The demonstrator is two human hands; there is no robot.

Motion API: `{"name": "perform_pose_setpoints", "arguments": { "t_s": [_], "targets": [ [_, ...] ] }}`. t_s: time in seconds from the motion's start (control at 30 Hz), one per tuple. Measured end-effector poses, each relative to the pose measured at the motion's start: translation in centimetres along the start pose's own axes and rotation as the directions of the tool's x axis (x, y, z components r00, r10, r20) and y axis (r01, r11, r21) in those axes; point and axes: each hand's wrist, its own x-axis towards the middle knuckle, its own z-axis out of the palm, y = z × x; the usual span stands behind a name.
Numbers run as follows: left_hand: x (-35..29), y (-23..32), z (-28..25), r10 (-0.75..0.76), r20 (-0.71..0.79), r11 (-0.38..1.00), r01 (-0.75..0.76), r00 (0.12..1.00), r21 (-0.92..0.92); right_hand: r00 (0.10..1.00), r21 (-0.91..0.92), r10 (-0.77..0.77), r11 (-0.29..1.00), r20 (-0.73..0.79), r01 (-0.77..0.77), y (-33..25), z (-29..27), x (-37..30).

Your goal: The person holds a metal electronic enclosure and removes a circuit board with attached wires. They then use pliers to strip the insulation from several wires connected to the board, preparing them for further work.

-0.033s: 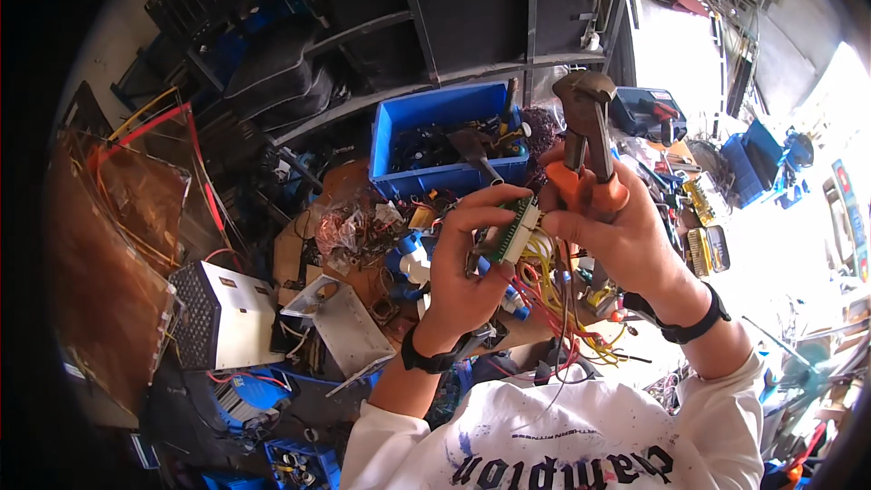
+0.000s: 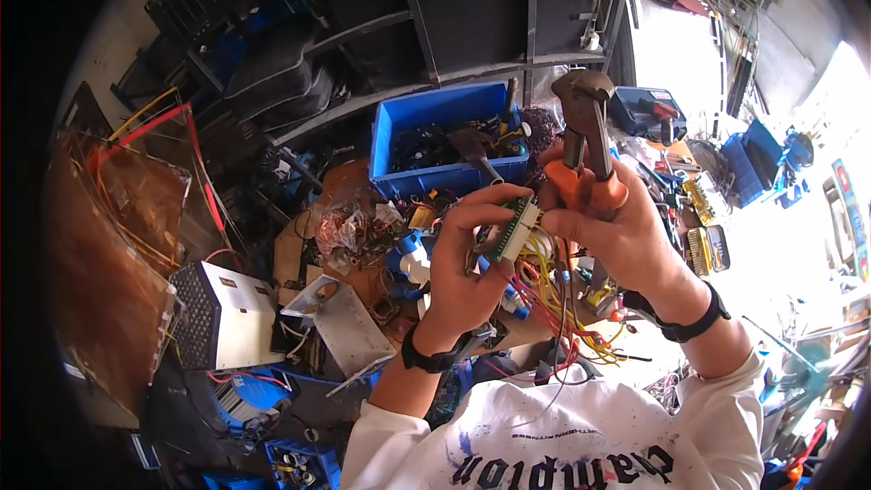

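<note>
My left hand (image 2: pixel 461 272) grips a small green circuit board (image 2: pixel 505 240) by its edges, fingers along the top and thumb below. A long pale connector block (image 2: pixel 520 234) runs along the board's side. From it hangs a bundle of yellow, red and dark wires (image 2: pixel 544 299). In my right hand (image 2: pixel 635 249) is a pair of pliers (image 2: pixel 588 118) with orange handles, its heavy metal head pointing up and away from me. The right thumb and fingertips are close to the connector's wire side; whether they pinch a wire I cannot make out.
Beyond my hands stands a blue bin (image 2: pixel 386 183) of dark parts and tools. A perforated metal case (image 2: pixel 238 313) and an open metal housing (image 2: pixel 349 331) lie to the left. Cluttered tools and a dark tool case (image 2: pixel 640 109) sit at the right. Loose scraps cover the bench.
</note>
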Motion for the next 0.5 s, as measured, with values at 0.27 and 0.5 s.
{"name": "perform_pose_setpoints", "arguments": {
  "t_s": [0.27,0.5],
  "targets": [
    [-0.25,0.72,0.98,-0.171,-0.066,0.967,0.155,0.983,-0.2,0.999,0.032,0.027,0.999,0.022,-0.027,0.25,-0.15,0.2],
    [0.48,0.86,0.77,-0.214,-0.061,0.959,0.198,0.975,-0.202,0.997,0.129,0.072,0.989,-0.027,-0.068,0.17,-0.07,0.62]
  ]
}}
